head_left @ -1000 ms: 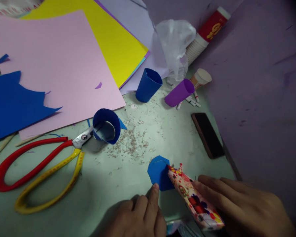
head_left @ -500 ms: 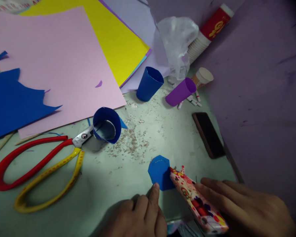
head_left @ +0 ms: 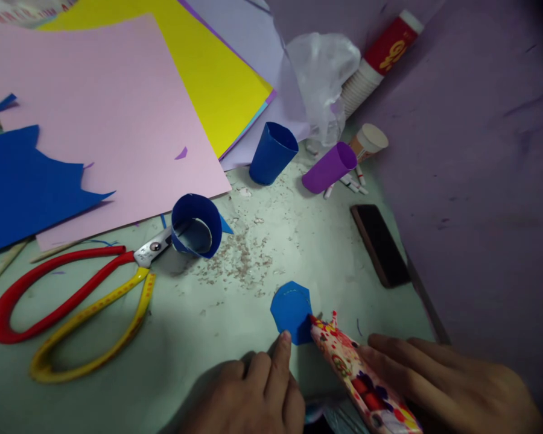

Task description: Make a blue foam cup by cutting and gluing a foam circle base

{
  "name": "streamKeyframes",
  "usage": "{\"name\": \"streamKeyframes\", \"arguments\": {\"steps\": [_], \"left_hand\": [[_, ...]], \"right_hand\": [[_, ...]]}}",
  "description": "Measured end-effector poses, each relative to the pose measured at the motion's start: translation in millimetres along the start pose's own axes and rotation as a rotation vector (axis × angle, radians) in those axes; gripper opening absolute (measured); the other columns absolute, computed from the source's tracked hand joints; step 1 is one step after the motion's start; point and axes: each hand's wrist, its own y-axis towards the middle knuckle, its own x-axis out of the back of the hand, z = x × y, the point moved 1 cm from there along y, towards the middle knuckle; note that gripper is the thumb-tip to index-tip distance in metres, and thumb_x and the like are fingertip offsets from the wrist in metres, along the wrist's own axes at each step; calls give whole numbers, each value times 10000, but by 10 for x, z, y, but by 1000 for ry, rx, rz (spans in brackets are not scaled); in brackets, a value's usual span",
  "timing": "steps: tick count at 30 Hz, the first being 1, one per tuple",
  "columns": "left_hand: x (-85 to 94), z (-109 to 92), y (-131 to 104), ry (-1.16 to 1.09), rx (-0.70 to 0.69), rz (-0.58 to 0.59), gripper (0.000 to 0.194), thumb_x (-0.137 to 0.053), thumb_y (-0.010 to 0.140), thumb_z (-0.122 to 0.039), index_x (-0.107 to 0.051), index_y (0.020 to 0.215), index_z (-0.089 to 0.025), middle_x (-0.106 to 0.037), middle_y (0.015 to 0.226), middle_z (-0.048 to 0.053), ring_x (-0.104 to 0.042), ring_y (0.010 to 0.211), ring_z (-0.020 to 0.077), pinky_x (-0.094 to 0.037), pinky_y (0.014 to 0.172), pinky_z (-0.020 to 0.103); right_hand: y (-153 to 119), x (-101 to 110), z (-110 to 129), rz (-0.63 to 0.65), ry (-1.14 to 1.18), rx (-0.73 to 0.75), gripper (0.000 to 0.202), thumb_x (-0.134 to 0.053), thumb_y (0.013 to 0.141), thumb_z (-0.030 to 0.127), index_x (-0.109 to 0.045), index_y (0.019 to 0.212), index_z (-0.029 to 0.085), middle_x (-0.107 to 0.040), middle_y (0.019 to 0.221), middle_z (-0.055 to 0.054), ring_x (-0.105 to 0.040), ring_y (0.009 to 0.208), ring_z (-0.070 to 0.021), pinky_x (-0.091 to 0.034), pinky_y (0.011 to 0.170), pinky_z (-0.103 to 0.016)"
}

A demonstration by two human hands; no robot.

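Note:
A small blue paper piece [head_left: 291, 310] with a faint curved line lies flat on the table. My left hand [head_left: 257, 392] presses its lower edge with the index fingertip, the other fingers curled. My right hand [head_left: 447, 380] grips a colourful patterned tube-like object [head_left: 362, 374], whose red tip touches the right edge of the blue piece. Further up stand a blue paper cup [head_left: 273, 154] and, nearer the scissors, another blue cup [head_left: 196, 226] seen from above. A purple paper cylinder [head_left: 329, 169] leans at the upper right.
Red-and-yellow-handled scissors [head_left: 147, 250] lie at the left, beside pink [head_left: 117, 108], yellow [head_left: 208, 78] and blue paper [head_left: 27, 187]. A phone [head_left: 381, 244] lies at the right. Stacked paper cups [head_left: 384, 57], a plastic bag [head_left: 321, 78] and a small cup [head_left: 370, 141] are at the back.
The red tip of the patterned object has moved slightly down along the blue piece's right edge. The whole view has shifted a little; my left fingertip stays on the piece.

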Motion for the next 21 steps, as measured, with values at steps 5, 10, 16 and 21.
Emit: {"name": "streamKeyframes", "arguments": {"steps": [5,10,16,21], "left_hand": [[-8,-13,1,-20,12,-14,97,-589,824,-258,-624,891,-197,-669,1177,65,-613,614,135,-390,426,244],[-23,-21,5,-35,28,-32,152,-680,760,-298,-645,874,-205,-672,1169,55,-615,615,141,-383,431,249],[-11,-18,6,-35,33,-22,173,-696,753,-350,-670,874,-229,-681,1160,41,-607,637,131,-378,445,243],[6,-7,-5,-33,24,11,152,-639,807,-349,-675,909,-242,-663,1198,35,-594,668,120,-389,466,238]], "right_hand": [[48,28,39,-3,11,7,359,-323,893,72,-608,1072,198,-740,887,-58,-674,648,-166,-481,474,-235],[29,31,66,-18,13,14,351,-329,909,80,-622,1056,204,-743,902,-47,-679,683,-158,-501,510,-226],[17,14,102,-22,25,17,345,-310,929,85,-613,1048,200,-739,897,-47,-670,667,-150,-497,511,-226],[49,14,118,-11,48,28,337,-291,951,132,-607,1050,195,-739,907,-52,-663,641,-158,-486,499,-247]]}}
